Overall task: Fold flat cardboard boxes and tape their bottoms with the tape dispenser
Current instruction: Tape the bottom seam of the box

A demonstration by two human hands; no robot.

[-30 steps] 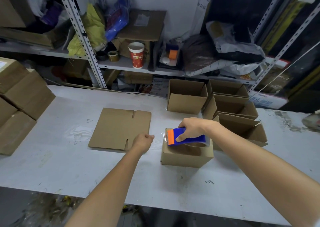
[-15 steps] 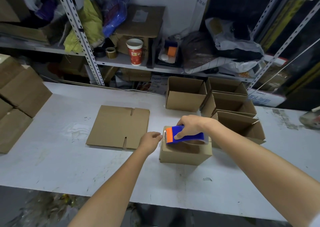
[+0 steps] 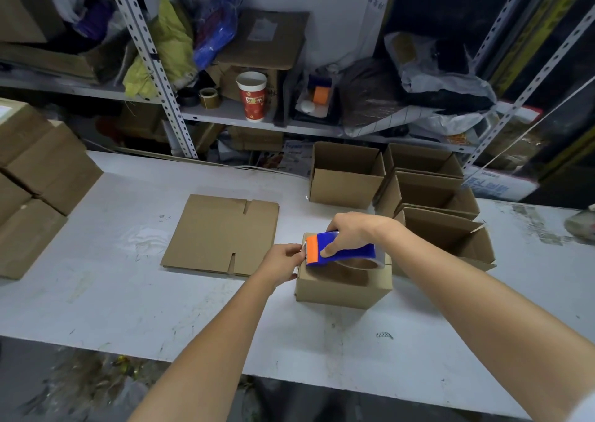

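While the right hand grips the tape dispenser atop the upturned box on the worktop, the left hand pinches the tape end | done: four erected boxes behind | judged outstanding: this seam; flat blank beside.

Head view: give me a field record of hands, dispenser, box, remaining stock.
right hand: grips tape dispenser from above
tape dispenser: blue and orange, resting on top of closed box
closed box: on table, flaps shut
left hand: fingers curled at dispenser's orange end, by box's left edge; hold unclear
flat cardboard: lies left of box, untouched
open boxes: four, right rear of table
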